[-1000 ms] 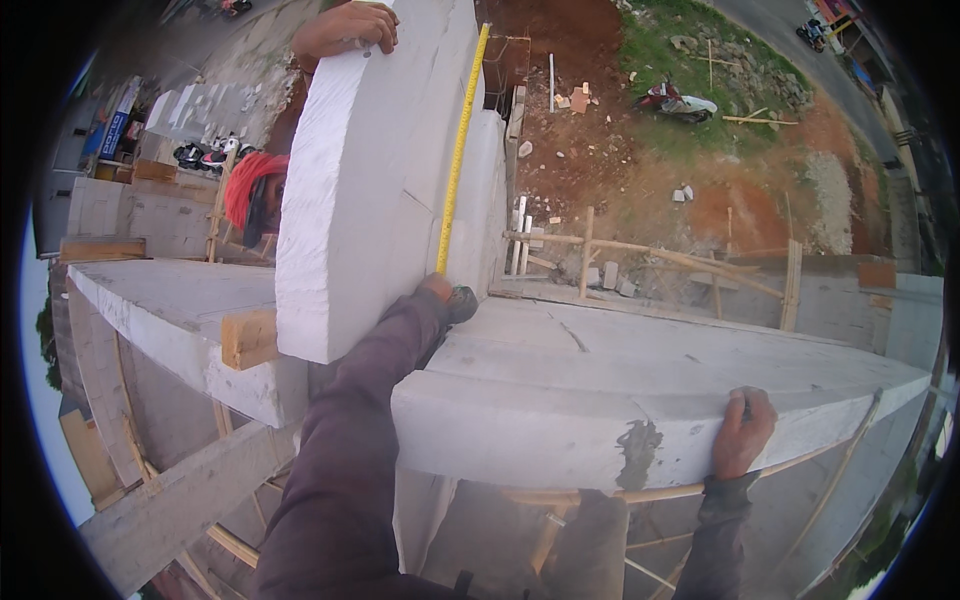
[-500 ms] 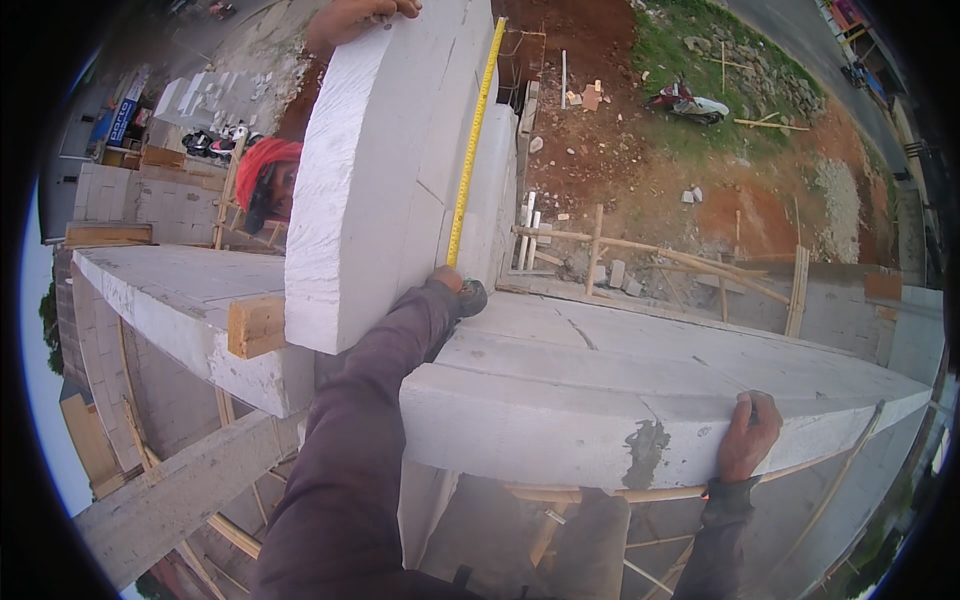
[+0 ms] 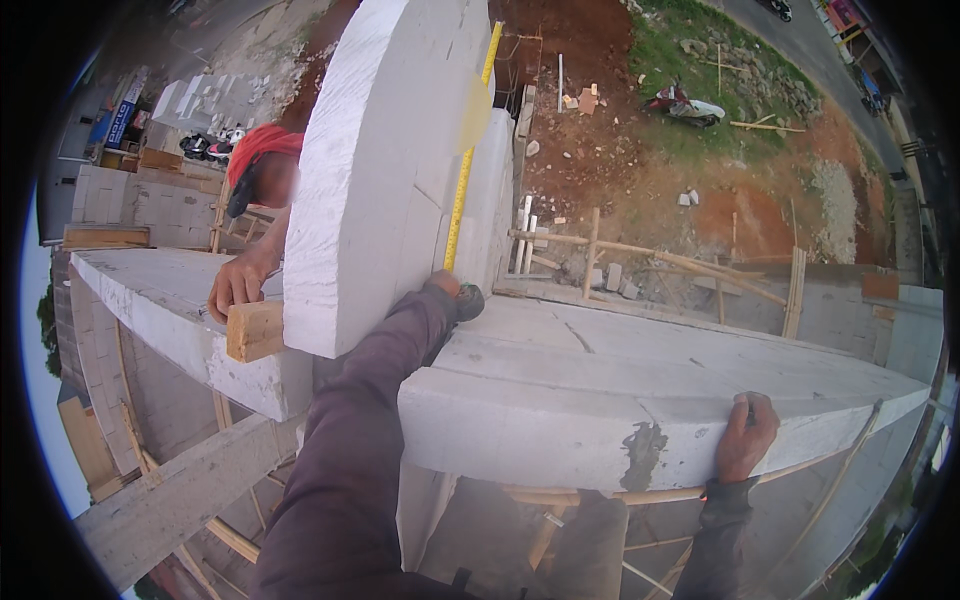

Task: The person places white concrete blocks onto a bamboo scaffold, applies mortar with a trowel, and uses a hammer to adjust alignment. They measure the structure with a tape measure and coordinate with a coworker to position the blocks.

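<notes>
My left hand (image 3: 448,286) grips a dark tape measure case (image 3: 470,301), its yellow blade (image 3: 460,220) running up along a tall white block (image 3: 365,190); a blurred patch covers part of the upper blade. My right hand (image 3: 745,435) has its fingers curled on the near edge of the long white block ledge (image 3: 560,420), beside a grey mortar smear (image 3: 642,455). A short timber piece (image 3: 255,330) juts out at the tall block's left foot. A co-worker in red headgear (image 3: 258,150) leans behind that block, a hand (image 3: 240,280) down by the timber.
Another block ledge (image 3: 140,280) lies left, with a concrete beam (image 3: 180,490) below it. Bamboo scaffolding (image 3: 650,250) runs beyond the right ledge. Far below are red soil and grass, a parked motorbike (image 3: 685,105), block stacks (image 3: 185,100) and a road (image 3: 800,40).
The co-worker's hand has left the top of the tall block and is now low beside the timber; their head has tipped down. My hands stay on the tape and ledge.
</notes>
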Demonstrator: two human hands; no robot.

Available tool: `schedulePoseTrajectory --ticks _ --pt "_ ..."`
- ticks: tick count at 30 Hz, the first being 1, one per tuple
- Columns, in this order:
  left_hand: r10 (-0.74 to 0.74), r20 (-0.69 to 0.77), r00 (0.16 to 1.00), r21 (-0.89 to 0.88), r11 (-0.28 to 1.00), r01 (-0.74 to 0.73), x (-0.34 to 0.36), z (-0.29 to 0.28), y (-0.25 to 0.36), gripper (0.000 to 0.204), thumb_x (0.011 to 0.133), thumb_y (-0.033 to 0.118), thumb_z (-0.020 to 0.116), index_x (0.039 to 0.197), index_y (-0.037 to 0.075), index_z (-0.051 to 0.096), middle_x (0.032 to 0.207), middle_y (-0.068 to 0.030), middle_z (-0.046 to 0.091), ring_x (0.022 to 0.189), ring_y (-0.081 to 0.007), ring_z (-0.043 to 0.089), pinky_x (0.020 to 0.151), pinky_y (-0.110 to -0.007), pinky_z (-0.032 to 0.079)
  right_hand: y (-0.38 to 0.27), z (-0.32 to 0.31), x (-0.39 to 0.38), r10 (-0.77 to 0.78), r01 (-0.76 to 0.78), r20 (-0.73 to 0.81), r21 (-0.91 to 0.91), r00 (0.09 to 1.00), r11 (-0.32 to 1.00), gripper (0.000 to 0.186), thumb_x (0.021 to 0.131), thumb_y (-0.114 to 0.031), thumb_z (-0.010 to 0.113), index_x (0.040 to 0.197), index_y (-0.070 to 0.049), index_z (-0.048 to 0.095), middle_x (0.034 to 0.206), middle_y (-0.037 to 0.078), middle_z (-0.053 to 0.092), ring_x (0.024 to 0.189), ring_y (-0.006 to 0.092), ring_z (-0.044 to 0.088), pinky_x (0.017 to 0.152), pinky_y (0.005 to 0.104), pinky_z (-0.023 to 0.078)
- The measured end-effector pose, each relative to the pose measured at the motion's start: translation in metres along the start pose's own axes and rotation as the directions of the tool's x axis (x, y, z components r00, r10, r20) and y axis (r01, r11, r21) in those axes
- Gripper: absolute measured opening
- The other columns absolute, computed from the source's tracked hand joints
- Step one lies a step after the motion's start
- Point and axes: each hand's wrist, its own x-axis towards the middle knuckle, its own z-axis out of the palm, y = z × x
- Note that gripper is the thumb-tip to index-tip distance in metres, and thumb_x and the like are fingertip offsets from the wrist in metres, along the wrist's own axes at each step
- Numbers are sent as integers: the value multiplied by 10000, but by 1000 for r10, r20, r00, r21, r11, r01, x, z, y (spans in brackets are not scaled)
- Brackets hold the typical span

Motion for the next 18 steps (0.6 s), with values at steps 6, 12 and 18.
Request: schedulePoseTrajectory --ticks 6,12,18 --pt "49 -3 999 30 998 -49 11 17 -5 230 939 198 576 1035 81 750 1012 -108 727 955 -253 712 814 -360 575 1 0 0 -19 19 -4 1 1000 1000 182 886 -152 591 939 15 643 958 183 650 947 385 549 877 461 406" --pt "18 22 1000 -24 1000 -18 2 0 -2 236 934 204 581 1036 77 751 1008 -117 729 965 -254 710 833 -365 570 0 1 1 -23 23 -7 -11 1000 1000 175 883 -147 592 930 14 642 953 183 648 934 391 551 871 465 406" --pt "-45 91 995 -94 994 54 -49 -69 15 279 930 287 589 1026 84 755 997 -114 732 966 -251 709 829 -371 567 -1 -1 1 8 -8 -13 -4 1000 1000 194 891 -162 575 907 20 640 940 181 647 942 379 554 867 467 403"
